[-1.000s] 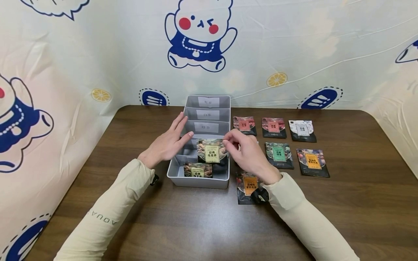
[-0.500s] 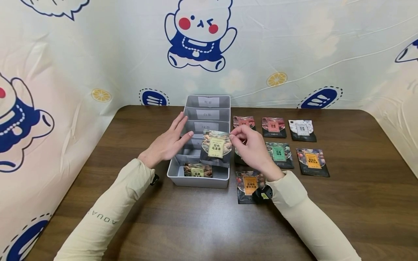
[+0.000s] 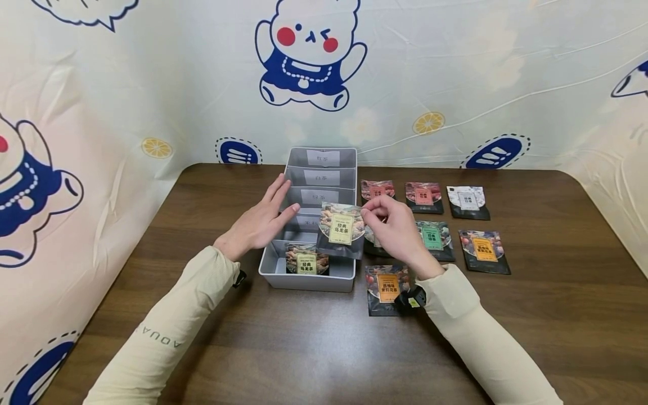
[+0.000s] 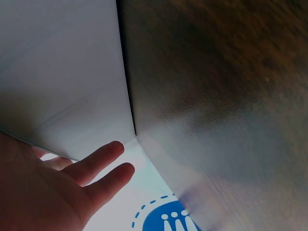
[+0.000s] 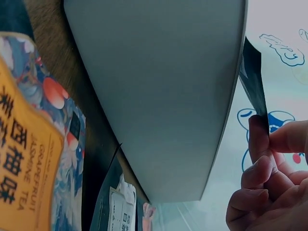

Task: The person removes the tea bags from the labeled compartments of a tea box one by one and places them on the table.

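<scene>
My right hand point(image 3: 397, 233) pinches an oolong tea sachet point(image 3: 340, 230) with a pale green label by its upper right corner, over the right rim of a grey divided box point(image 3: 306, 283). In the right wrist view, thumb and finger hold the dark sachet point(image 5: 254, 82) above the box wall. A second oolong sachet point(image 3: 306, 260) leans inside the box's front compartment, nearest me. Fingers spread, my left hand point(image 3: 258, 219) lies along the left rim. The left wrist view has that hand point(image 4: 53, 192) beside the outer wall point(image 4: 67, 72).
Right of the box on the wooden table point(image 3: 283, 349) lie red sachets point(image 3: 424, 197), a white one point(image 3: 468, 202), a green one point(image 3: 433, 239), and orange-labelled grapefruit jasmine sachets point(image 3: 485, 251). Another sachet is partly hidden behind my right hand. Paper labels point(image 3: 322, 178) mark the box compartments.
My right hand has lifted the oolong sachet up and to the right, out of the front part of the box. The sachet left inside shows more of its face. My left hand stays in place.
</scene>
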Motion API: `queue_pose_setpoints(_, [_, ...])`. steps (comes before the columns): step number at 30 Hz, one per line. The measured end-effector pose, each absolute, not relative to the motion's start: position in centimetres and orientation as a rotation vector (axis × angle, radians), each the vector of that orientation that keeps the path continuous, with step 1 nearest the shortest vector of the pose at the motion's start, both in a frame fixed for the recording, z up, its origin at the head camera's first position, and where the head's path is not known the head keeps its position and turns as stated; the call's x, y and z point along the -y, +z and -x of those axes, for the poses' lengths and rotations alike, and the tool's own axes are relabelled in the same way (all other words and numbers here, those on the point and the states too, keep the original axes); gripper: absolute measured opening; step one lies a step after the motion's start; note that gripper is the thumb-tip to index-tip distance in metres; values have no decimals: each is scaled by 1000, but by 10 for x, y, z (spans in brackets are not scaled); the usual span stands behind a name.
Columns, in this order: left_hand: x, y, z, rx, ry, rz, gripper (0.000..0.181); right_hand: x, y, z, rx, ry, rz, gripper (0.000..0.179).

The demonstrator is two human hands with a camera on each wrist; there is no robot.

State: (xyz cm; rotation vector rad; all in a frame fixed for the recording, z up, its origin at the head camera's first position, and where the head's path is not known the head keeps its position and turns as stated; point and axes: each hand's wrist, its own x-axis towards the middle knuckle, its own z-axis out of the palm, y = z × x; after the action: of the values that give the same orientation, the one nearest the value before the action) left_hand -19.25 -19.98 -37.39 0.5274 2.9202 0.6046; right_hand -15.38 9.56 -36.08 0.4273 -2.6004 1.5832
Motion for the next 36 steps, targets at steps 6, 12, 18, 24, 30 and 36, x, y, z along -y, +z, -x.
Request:
queue_pose_setpoints(6, [200, -373, 192, -2915, 609, -526, 79, -100, -361, 153, 2625, 1576, -419, 12])
queue_pose_setpoints(12, [200, -373, 192, -2919, 611, -533, 78, -104, -362, 153, 2638, 1559, -419, 11])
queue_pose_setpoints(18, [199, -373, 192, -2919, 607, -533, 79, -111, -364, 152, 2659, 1542, -413, 11])
queue_pose_setpoints(24, [200, -373, 192, -2919, 604, -530, 78, -119, -365, 150, 2687, 1556, -394, 13])
queue_pose_setpoints(30, [200, -373, 192, -2915, 609, -528, 78, -125, -367, 151, 2697, 1543, -385, 12])
queue_pose_setpoints(36, [200, -373, 191, -2907, 617, -518, 77, -130, -368, 151, 2720, 1539, -399, 15])
